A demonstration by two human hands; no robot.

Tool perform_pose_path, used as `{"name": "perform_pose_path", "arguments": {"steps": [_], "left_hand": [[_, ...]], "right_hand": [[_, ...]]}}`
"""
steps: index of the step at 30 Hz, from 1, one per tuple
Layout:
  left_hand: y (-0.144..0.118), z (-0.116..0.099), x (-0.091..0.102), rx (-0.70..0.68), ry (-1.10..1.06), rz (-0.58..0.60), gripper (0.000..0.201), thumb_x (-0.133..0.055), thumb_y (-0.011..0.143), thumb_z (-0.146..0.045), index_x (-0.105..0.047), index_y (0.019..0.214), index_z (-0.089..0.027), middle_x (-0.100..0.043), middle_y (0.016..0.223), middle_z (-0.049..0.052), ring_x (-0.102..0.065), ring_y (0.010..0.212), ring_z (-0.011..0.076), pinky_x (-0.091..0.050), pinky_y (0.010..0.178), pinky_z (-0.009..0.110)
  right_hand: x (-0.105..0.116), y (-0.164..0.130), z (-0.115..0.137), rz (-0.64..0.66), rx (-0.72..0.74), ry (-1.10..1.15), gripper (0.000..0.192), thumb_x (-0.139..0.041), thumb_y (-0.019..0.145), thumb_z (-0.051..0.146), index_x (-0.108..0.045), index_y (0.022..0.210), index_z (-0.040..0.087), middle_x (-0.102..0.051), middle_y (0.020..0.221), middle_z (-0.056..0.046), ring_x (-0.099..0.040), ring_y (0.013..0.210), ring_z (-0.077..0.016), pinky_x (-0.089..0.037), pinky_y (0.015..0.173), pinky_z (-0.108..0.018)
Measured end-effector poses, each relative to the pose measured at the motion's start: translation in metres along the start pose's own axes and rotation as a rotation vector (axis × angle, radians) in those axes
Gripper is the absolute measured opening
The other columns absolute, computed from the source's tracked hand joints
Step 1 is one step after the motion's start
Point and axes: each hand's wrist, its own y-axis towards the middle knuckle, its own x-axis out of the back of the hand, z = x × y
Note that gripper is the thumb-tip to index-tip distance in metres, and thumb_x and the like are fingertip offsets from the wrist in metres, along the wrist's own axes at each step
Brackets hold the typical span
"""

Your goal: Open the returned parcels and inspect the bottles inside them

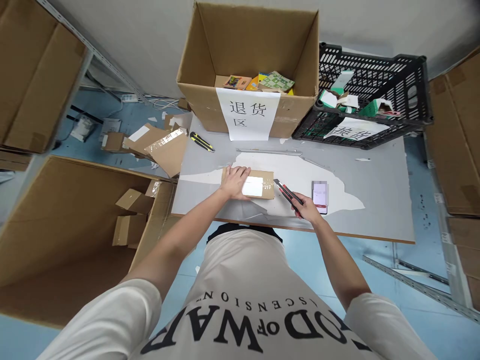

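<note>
A small flat cardboard parcel [259, 184] with a white label lies on the grey table [375, 165] in front of me. My left hand [234, 181] presses flat on the parcel's left end. My right hand [306, 206] grips a red and black utility knife [285, 192], whose tip points at the parcel's right edge. A phone [320, 196] lies on the table just right of my right hand.
A large open carton [249, 65] with a paper sign holds small boxes at the table's far edge. A black plastic crate [369, 95] stands to its right. A yellow and black knife [201, 142] lies at far left. A big carton [75, 230] sits on the floor left.
</note>
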Motion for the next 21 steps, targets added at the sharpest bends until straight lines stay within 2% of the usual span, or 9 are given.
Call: {"name": "perform_pose_path", "arguments": {"steps": [9, 14, 21], "left_hand": [[-0.006, -0.003, -0.004, 0.008, 0.0, -0.009, 0.116, -0.072, 0.052, -0.059, -0.022, 0.147, -0.016, -0.039, 0.141, 0.018, -0.031, 0.127, 0.0393, -0.004, 0.111, 0.053], [-0.008, -0.002, -0.007, -0.037, 0.001, -0.039, 0.115, -0.071, 0.052, -0.059, -0.024, 0.146, -0.013, -0.042, 0.138, 0.019, -0.033, 0.125, 0.0388, -0.005, 0.11, 0.053], [-0.006, -0.002, -0.004, -0.009, -0.005, -0.008, 0.116, -0.071, 0.052, -0.062, -0.024, 0.147, -0.014, -0.043, 0.137, 0.018, -0.034, 0.123, 0.0389, -0.007, 0.109, 0.052]], "right_hand": [[0.003, -0.019, 0.004, 0.087, -0.011, -0.099, 0.055, -0.054, 0.082, 0.052, -0.055, 0.127, 0.021, -0.051, 0.055, 0.005, -0.04, 0.033, -0.0083, -0.033, 0.033, -0.022], [0.005, -0.028, 0.006, 0.069, -0.005, -0.169, 0.05, -0.053, 0.082, 0.05, -0.057, 0.124, 0.023, -0.051, 0.056, 0.004, -0.041, 0.035, -0.0086, -0.033, 0.034, -0.022], [-0.011, -0.043, -0.01, 0.079, 0.002, -0.134, 0.05, -0.051, 0.083, 0.052, -0.057, 0.124, 0.023, -0.044, 0.046, 0.006, -0.041, 0.033, -0.0113, -0.033, 0.034, -0.024]]}}
